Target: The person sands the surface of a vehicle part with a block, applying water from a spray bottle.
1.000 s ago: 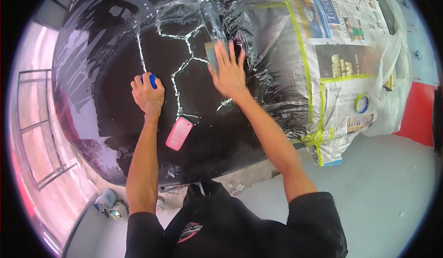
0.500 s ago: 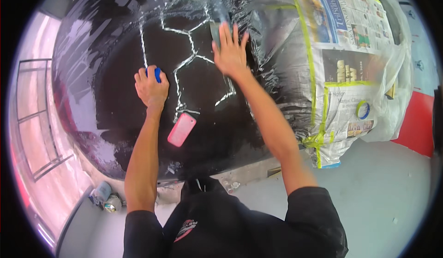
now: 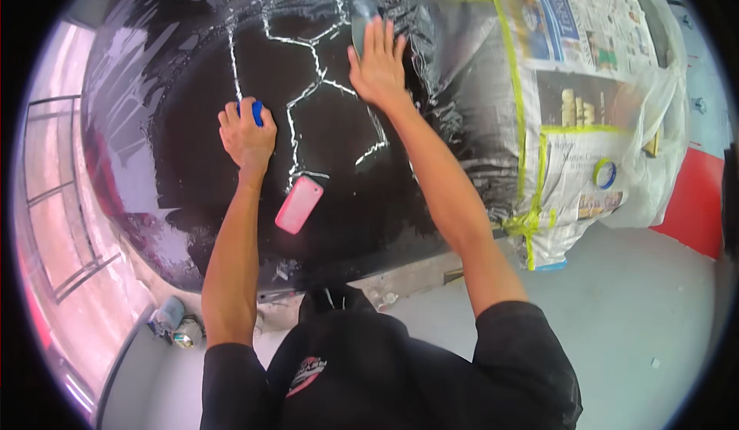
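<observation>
A glossy black curved panel [image 3: 208, 141] lies before me, marked with broken white lines [image 3: 305, 91] in a honeycomb-like pattern. My left hand [image 3: 246, 139] is closed round a small blue object [image 3: 257, 113], mostly hidden by the fingers, at the lower end of the leftmost white line. Stretched out flat, my right hand [image 3: 379, 64] rests at the edge of a thin grey-green sheet [image 3: 358, 33] on the panel's upper right. Between my forearms, below the white lines, lies a pink phone-shaped case [image 3: 299, 205], tilted on the panel.
Newspaper [image 3: 581, 95] and plastic film, held by yellow-green tape [image 3: 511, 76], cover the body to the right. A blue-and-yellow tape roll [image 3: 604, 174] rests on it. Cans [image 3: 187, 331] stand at lower left, and a metal frame [image 3: 54, 191] lies beyond the panel's left edge.
The whole view has shifted slightly, so the panel and hands sit higher. The fingers of my right hand are closer together. My left hand keeps its hold on the blue object.
</observation>
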`<action>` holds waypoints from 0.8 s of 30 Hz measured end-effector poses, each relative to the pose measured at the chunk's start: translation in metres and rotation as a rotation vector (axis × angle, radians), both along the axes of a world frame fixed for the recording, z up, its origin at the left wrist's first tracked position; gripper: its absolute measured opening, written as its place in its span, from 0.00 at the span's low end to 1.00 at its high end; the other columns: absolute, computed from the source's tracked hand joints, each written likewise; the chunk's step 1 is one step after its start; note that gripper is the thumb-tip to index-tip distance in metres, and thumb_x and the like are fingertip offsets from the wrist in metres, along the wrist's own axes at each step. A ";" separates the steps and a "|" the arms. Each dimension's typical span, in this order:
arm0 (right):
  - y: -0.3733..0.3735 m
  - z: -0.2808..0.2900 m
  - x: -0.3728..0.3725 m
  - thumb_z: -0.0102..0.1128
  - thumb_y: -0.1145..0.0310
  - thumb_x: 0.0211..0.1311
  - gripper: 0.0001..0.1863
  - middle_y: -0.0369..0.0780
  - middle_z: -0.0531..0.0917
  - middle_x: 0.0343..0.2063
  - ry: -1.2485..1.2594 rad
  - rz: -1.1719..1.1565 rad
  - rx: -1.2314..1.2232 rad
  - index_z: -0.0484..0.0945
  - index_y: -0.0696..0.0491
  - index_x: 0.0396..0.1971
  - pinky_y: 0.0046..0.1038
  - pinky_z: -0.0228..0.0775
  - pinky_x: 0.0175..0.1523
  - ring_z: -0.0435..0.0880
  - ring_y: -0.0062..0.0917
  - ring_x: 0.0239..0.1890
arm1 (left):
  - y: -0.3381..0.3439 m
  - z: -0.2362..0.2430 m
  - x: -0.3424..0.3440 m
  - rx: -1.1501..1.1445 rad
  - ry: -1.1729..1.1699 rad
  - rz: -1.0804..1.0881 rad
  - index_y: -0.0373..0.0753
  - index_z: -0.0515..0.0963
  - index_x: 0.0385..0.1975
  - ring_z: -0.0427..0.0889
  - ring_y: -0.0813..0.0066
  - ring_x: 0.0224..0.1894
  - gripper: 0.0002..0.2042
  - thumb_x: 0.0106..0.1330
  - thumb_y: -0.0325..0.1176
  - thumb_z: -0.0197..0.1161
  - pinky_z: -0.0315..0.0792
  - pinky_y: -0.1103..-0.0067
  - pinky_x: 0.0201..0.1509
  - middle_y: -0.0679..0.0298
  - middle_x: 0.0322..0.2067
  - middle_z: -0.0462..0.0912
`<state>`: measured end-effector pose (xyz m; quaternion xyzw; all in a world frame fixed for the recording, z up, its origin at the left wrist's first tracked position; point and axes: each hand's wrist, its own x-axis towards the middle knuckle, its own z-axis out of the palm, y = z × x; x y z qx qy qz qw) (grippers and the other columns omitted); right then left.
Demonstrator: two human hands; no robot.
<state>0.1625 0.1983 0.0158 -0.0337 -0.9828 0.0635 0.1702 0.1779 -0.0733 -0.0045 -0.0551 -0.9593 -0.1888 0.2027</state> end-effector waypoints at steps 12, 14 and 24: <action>-0.069 0.015 0.149 0.55 0.60 0.72 0.42 0.62 0.50 0.77 -0.048 -0.099 -0.321 0.50 0.70 0.75 0.53 0.38 0.82 0.47 0.58 0.80 | -0.022 -0.011 -0.004 -0.032 0.061 0.021 0.47 0.82 0.41 0.80 0.54 0.45 0.10 0.60 0.39 0.66 0.77 0.59 0.45 0.60 0.42 0.79; -0.058 0.005 0.103 0.55 0.60 0.71 0.42 0.63 0.52 0.76 0.002 -0.101 -0.220 0.51 0.72 0.74 0.51 0.40 0.82 0.48 0.58 0.79 | -0.012 -0.010 -0.003 -0.046 0.057 0.001 0.47 0.82 0.40 0.80 0.54 0.45 0.09 0.62 0.38 0.65 0.78 0.60 0.44 0.59 0.41 0.79; -0.090 0.014 0.294 0.51 0.57 0.74 0.41 0.62 0.50 0.77 -0.177 -0.297 -0.432 0.51 0.69 0.75 0.50 0.37 0.83 0.45 0.56 0.81 | -0.024 -0.009 -0.001 -0.102 0.046 -0.002 0.45 0.82 0.42 0.80 0.54 0.46 0.09 0.64 0.38 0.64 0.78 0.59 0.47 0.59 0.41 0.80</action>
